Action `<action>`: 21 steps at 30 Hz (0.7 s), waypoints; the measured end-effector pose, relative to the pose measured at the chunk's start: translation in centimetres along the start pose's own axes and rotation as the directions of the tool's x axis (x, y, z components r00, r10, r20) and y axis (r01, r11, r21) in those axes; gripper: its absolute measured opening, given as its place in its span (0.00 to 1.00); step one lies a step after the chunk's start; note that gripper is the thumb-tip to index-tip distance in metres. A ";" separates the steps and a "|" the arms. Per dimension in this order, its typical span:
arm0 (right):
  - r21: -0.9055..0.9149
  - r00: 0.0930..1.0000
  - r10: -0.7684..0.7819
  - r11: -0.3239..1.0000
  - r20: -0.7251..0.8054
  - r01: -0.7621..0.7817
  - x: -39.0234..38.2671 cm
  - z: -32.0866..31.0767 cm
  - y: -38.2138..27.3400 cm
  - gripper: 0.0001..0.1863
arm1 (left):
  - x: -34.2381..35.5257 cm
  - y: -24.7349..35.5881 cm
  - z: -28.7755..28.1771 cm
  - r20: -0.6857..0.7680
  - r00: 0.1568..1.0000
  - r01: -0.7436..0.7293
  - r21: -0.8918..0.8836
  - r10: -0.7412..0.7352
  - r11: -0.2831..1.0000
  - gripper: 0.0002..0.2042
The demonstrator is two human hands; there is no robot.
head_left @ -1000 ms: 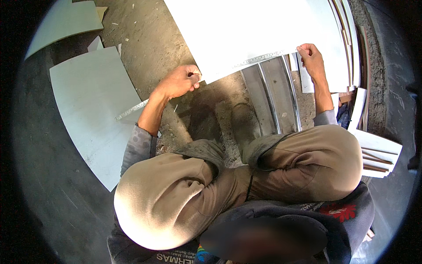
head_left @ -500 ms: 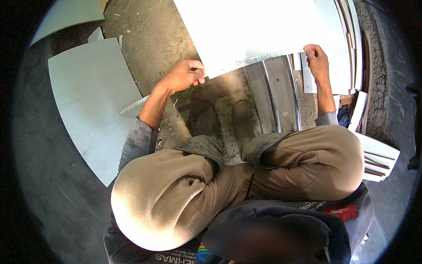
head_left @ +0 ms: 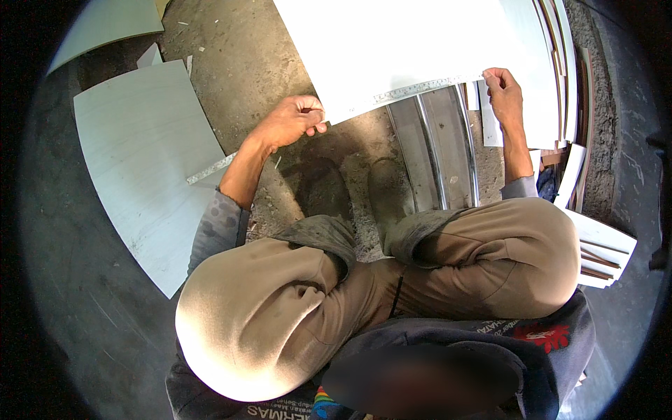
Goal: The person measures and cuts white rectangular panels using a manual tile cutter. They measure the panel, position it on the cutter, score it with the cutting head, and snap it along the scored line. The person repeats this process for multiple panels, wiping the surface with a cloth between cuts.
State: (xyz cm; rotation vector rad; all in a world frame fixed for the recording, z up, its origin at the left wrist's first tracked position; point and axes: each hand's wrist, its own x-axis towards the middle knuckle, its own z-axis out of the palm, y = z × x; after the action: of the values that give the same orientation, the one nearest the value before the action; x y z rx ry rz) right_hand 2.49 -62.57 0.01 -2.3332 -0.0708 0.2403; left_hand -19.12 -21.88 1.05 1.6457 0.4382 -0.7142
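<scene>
**Hardly a shift: both hands and the white board [head_left: 406, 42] sit slightly higher in view than a second ago**

Most of that change looks like the head camera tilting, since the surroundings shift too. A marked, ruler-like strip [head_left: 427, 88] lies along the board's near edge, over the floor. The left hand [head_left: 290, 120] is closed in a pinch at the near-left corner, apparently on the strip, though the fingertips hide the contact. The right hand [head_left: 504, 91] pinches the strip further along. Gripping at two spread points probably keeps it straight and against the edge. Another marked length [head_left: 210, 169] shows beyond the left forearm, over a pale panel [head_left: 140, 140]; whether it is the same piece is hidden. The board's near edge overlaps a ribbed metal piece [head_left: 409, 150], which may prop it up.
</scene>
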 end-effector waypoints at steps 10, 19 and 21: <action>-0.159 0.990 -0.127 0.980 -0.056 0.117 0.2 0.3 0.8 0.14 | 0.4 -0.4 0.1 0.006 1.000 -0.017 -0.003 0.017 1.000 0.07; -0.119 0.966 -0.224 0.971 -0.127 0.209 0.2 1.3 1.1 0.13 | -0.2 -0.1 0.3 -0.027 1.000 -0.003 -0.029 0.002 1.000 0.07; -0.170 0.983 -0.101 0.983 -0.154 0.074 0.2 1.4 1.1 0.12 | -0.1 0.3 0.4 -0.030 0.999 0.018 -0.028 -0.019 0.999 0.08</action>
State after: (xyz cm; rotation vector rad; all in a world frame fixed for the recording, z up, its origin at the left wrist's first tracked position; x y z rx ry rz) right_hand 2.42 -62.27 -1.77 -2.4975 -0.1171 -0.0005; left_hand -19.05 -22.33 1.31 1.6303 0.4838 -0.6945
